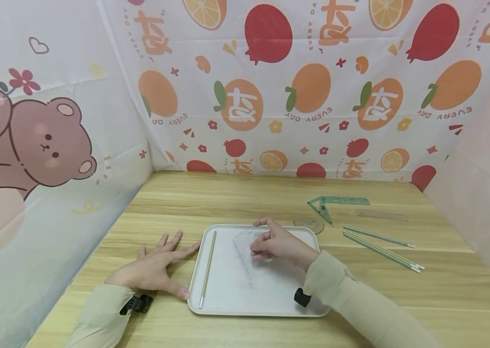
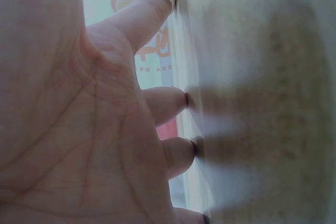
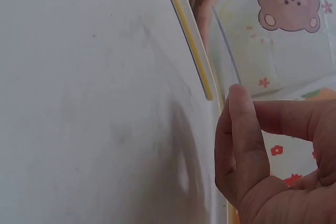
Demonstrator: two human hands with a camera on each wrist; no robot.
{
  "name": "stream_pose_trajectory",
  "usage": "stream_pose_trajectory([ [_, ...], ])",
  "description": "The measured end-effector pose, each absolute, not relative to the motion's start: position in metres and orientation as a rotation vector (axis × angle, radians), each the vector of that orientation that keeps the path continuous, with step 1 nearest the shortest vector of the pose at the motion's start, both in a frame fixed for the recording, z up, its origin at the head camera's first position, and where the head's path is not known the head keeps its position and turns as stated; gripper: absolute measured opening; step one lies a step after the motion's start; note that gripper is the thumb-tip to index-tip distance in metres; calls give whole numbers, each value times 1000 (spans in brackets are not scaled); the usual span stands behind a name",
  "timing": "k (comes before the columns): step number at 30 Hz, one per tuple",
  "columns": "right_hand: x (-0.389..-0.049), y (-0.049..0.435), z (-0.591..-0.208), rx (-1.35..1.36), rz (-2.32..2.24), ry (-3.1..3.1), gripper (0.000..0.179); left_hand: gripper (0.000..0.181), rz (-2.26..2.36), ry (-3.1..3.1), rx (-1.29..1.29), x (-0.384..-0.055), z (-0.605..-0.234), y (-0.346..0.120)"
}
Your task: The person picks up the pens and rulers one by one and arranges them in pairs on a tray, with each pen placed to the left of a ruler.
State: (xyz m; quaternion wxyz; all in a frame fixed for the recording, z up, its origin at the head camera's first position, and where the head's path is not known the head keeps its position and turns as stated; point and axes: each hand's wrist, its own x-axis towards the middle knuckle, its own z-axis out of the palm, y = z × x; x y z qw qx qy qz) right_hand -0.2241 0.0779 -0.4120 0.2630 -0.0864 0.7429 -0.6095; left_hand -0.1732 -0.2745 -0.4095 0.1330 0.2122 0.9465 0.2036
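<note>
My right hand (image 1: 277,246) is over the white tray (image 1: 271,302), thumb and fingertips pinching a clear, thin set square (image 3: 227,43). In the right wrist view it shows almost edge-on, as a bluish line rising from the fingertips; from the head its outline is faint against the tray. Spread flat on the wooden table, my left hand (image 1: 153,268) has its thumb and index finger reaching the tray's left rim. A gold pencil (image 1: 208,270) lies lengthwise inside the tray, along that left side.
Right of the tray lie several pencils (image 1: 379,237) with white ends. Behind them are a clear ruler (image 1: 381,215) and a green drawing set square (image 1: 345,199). A clear protractor (image 1: 309,225) sits at the tray's back right corner. Fruit-printed cloth (image 1: 271,140) hangs behind the table.
</note>
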Motion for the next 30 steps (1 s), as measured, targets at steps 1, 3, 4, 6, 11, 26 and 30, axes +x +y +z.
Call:
stream_pose_trajectory([
  [1, -224, 77, -412, -224, -1647, 2007, 68, 120, 590, 2746, 616, -173, -409, -275],
  [3, -223, 74, -412, -221, -1646, 2006, 68, 120, 589, 2745, 617, -173, -409, -274],
  [4, -222, 73, -413, -222, -1643, 2006, 67, 120, 587, 2746, 618, -173, -409, -274],
  [6, -221, 71, -413, -215, -1643, 2000, 66, 120, 580, 2748, 618, -173, -410, -275],
  [11, -220, 65, -414, -194, -1645, 1987, 64, 120, 566, 2751, 614, -173, -411, -275],
  [26, -219, 50, -419, -148, -1708, 1932, 69, 121, 586, 2743, 619, -174, -412, -276],
  [30, -218, 46, -418, -142, -1697, 1954, 69, 121, 581, 2742, 616, -174, -412, -276],
])
